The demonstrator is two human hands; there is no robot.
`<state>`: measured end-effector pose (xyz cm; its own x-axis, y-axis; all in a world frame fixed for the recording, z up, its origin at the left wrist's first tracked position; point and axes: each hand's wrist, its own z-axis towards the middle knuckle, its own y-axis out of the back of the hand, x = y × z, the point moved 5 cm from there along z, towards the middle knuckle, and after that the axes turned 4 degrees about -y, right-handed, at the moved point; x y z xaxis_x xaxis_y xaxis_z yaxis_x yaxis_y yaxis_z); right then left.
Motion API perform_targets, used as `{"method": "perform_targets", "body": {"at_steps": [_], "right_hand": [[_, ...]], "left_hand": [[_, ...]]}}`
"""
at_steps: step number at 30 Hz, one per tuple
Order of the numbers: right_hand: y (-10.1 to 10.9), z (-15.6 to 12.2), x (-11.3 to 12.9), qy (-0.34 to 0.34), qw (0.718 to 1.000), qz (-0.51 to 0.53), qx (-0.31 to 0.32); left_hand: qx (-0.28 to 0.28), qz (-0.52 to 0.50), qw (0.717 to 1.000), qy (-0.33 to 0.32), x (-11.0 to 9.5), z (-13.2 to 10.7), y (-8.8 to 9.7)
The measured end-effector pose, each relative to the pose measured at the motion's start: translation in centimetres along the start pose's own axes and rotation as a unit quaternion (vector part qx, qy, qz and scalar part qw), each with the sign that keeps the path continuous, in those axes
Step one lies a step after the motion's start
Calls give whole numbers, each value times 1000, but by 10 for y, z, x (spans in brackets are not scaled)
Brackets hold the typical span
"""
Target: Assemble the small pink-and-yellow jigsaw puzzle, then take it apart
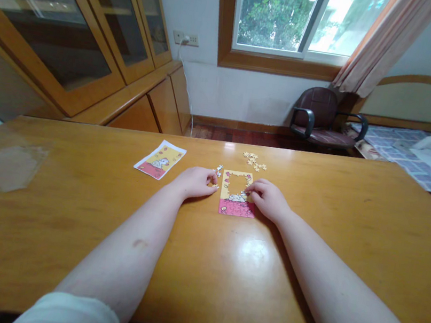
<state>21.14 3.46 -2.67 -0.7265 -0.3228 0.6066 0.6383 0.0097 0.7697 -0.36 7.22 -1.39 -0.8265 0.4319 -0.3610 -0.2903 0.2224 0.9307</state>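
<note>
Puzzle [233,207]: we've border and bottom joined, centre unfilled; loose pieces [252,159] beyond it. Left hand [196,182] fingers pinch one; right hand [270,198] fingers: can't tell.

daylight from the window [278,14], right pane [335,25] pretty blown out, glare blob on the tabletop [199,272], edges kinda stretched, fine detail soft

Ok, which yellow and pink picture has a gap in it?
The jigsaw puzzle, on the right; the printed sheet farther left shows no gap.
</note>
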Motion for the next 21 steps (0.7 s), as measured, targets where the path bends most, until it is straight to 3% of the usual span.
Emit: {"method": "perform_targets", "body": {"at_steps": [8,14,21], "right_hand": [[0,0,-1,-8,1000,8,4],[0,0,-2,-7,1000,7,4],[0,0,-1,-13,1000,7,8]], "left_hand": [[24,-5,1000,-12,0,2,-5],[-12,-10,999,-47,-1,1,-2],[-16,0,998,-65,-2,0,0]]}}
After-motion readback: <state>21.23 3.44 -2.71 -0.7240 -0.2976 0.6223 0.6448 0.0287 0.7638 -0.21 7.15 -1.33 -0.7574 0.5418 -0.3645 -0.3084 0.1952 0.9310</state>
